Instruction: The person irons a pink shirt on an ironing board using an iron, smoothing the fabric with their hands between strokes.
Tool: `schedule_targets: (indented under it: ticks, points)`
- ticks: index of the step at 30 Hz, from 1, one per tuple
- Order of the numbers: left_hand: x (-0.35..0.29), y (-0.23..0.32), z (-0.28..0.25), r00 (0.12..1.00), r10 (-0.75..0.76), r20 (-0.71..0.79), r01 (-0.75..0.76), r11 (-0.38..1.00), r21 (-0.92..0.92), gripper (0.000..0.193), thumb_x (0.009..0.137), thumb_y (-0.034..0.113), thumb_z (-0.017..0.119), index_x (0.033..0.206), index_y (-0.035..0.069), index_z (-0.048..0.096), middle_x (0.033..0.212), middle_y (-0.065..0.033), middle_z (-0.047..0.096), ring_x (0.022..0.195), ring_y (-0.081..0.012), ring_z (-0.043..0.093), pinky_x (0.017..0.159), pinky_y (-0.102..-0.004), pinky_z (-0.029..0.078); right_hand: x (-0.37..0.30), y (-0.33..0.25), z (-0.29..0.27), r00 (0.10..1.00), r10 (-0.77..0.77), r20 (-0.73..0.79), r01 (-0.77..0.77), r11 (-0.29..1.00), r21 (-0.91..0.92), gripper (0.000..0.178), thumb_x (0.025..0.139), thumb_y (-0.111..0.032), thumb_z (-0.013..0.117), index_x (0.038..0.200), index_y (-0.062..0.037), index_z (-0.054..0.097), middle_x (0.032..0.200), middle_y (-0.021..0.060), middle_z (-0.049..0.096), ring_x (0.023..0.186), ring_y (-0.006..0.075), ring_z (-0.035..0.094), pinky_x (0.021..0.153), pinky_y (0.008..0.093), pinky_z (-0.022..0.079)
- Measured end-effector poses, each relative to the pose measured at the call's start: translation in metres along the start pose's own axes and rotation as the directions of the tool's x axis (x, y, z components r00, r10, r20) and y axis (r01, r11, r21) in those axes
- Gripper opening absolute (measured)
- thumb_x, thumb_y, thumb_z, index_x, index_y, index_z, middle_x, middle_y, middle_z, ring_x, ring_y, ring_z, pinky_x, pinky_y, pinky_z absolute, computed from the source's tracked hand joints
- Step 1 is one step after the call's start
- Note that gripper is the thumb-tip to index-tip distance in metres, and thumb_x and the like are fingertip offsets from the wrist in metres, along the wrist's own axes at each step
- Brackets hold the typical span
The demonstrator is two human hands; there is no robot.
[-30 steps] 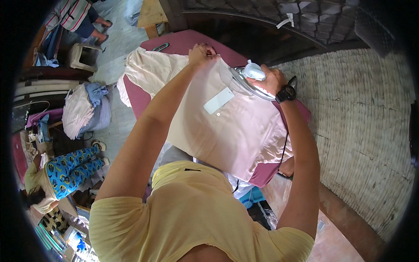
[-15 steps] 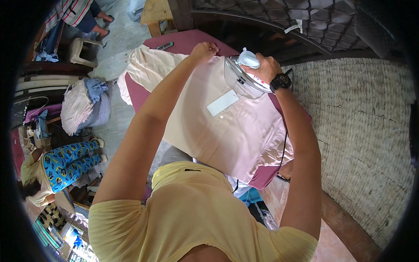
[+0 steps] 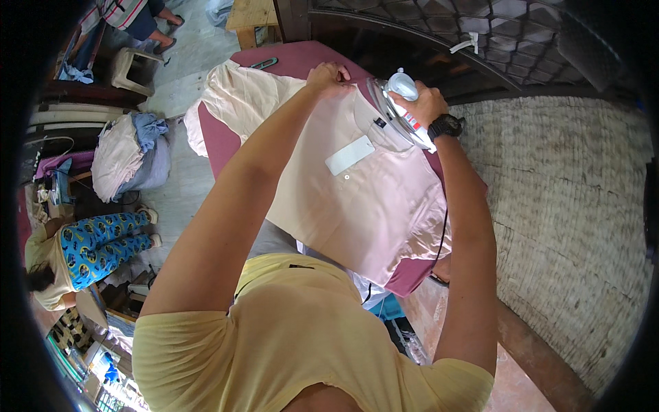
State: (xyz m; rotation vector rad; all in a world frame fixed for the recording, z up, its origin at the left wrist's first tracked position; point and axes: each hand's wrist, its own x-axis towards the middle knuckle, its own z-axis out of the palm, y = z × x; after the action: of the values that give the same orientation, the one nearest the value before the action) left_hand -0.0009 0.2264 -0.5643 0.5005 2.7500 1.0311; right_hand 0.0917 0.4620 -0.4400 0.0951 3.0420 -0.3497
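Note:
A pale pink shirt (image 3: pixel 322 199) lies spread over a maroon-covered ironing board (image 3: pixel 295 56), with a blank-looking white tag (image 3: pixel 350 156) on its front, just above a button. My right hand (image 3: pixel 427 106) is wrapped round the handle of a steam iron (image 3: pixel 403 85) with a light blue and white body. The iron rests along the shirt's neckline and the board's far right edge; its underside is hidden. My left hand (image 3: pixel 329 77) is closed at the shirt's far edge, its curled fingers on the cloth near the collar. A dark watch (image 3: pixel 446 126) circles my right wrist.
A small green tool (image 3: pixel 264 63) lies on the board's far left. The iron's dark cord (image 3: pixel 443 237) runs down the right side. Left on the floor stand a cloth bundle (image 3: pixel 123 158) and a plastic stool (image 3: pixel 130 72). A person in blue patterned trousers (image 3: pixel 103 250) is further left.
The iron, in my right hand, has slid a little right along the neckline, baring more of the collar and its dark label. My left hand stays at the shirt's far edge. The view has shifted slightly.

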Motion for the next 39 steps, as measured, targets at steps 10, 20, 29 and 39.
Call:
schedule_targets:
  ticks: [10,20,29,39]
  points:
    - [0.041,-0.026,0.001,0.955,0.072,0.288,-0.084,0.996,0.028,0.025,0.067,0.03,0.081,0.085,0.016,0.073,0.089,-0.0044,0.072,0.086,-0.0229,0.068,0.079,-0.0345,0.054,-0.062,-0.091,0.008,0.887,0.448,-0.111,-0.319,0.769,0.555,0.068,0.081,-0.057,0.066,0.089,0.011,0.061,0.087,0.0341,0.064,0.087,0.0491,0.063,0.077,0.0501,0.051]
    - [0.051,-0.047,-0.016,0.854,0.288,0.433,-0.192,0.949,-0.252,0.02,0.073,0.019,0.074,0.09,0.009,0.072,0.094,-0.0098,0.071,0.088,-0.0221,0.068,0.082,-0.0329,0.054,-0.064,-0.217,0.092,0.648,0.746,-0.15,-0.572,0.607,0.552,0.064,0.089,-0.053,0.059,0.092,0.0109,0.054,0.083,0.0343,0.063,0.085,0.0504,0.063,0.078,0.0557,0.049]
    - [0.012,-0.07,-0.086,0.85,0.277,0.448,-0.431,0.855,0.289,0.027,0.08,0.036,0.07,0.095,0.014,0.072,0.119,-0.0083,0.056,0.118,-0.0318,0.051,0.09,-0.0518,0.046,-0.024,-0.215,0.111,0.602,0.728,-0.327,-0.534,0.672,0.513,0.057,0.09,-0.046,0.06,0.095,0.0094,0.048,0.076,0.0321,0.063,0.073,0.0483,0.064,0.065,0.0543,0.051]
    - [0.027,-0.121,-0.073,0.756,0.509,0.412,-0.535,0.843,-0.059,0.02,0.074,0.023,0.075,0.071,0.012,0.059,0.099,-0.0053,0.052,0.099,-0.0293,0.055,0.078,-0.0507,0.046,-0.01,-0.221,0.112,0.614,0.722,-0.32,-0.493,0.667,0.558,0.059,0.089,-0.048,0.061,0.094,0.0103,0.049,0.075,0.0332,0.062,0.072,0.0504,0.062,0.062,0.054,0.051]
